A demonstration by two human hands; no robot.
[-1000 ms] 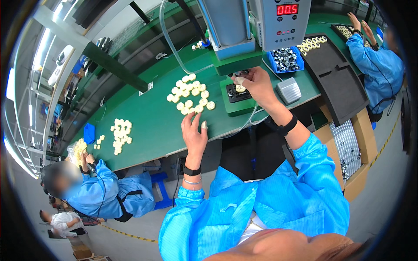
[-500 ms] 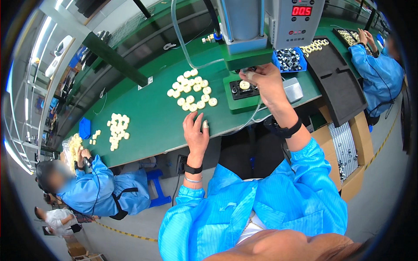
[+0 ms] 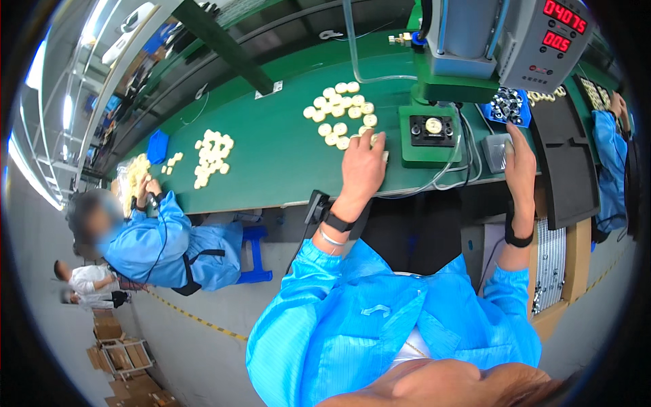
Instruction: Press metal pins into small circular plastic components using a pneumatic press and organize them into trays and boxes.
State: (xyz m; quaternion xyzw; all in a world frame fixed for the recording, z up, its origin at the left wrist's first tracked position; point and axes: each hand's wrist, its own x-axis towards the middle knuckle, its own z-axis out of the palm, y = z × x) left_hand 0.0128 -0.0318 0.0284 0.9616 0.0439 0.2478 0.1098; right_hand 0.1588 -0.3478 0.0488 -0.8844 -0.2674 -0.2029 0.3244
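My left hand (image 3: 364,168) reaches over the table to the near edge of a loose group of round cream plastic pieces (image 3: 337,108). Its fingers are stretched forward and touch or cover the closest ones; whether any piece is gripped is hidden. To the right, my right hand (image 3: 521,166) is raised with fingers extended, just short of a blue bin (image 3: 485,110) full of small metal parts (image 3: 506,105). Nothing shows in it. Between the hands stands a green bench press (image 3: 453,89). One cream piece (image 3: 434,126) sits in its black fixture (image 3: 431,140), below the press head.
A clear box (image 3: 495,150) and loose cables are beside the press. Black trays (image 3: 566,163) lie at the right, above a carton (image 3: 576,261). Another cream cluster (image 3: 213,156) lies left. Co-workers in blue sit at both ends, near a blue stool (image 3: 255,254).
My right hand has left the press fixture, where it held a small part, and moved right toward the bin. My left hand has moved forward to the cream pieces. The view has shifted.
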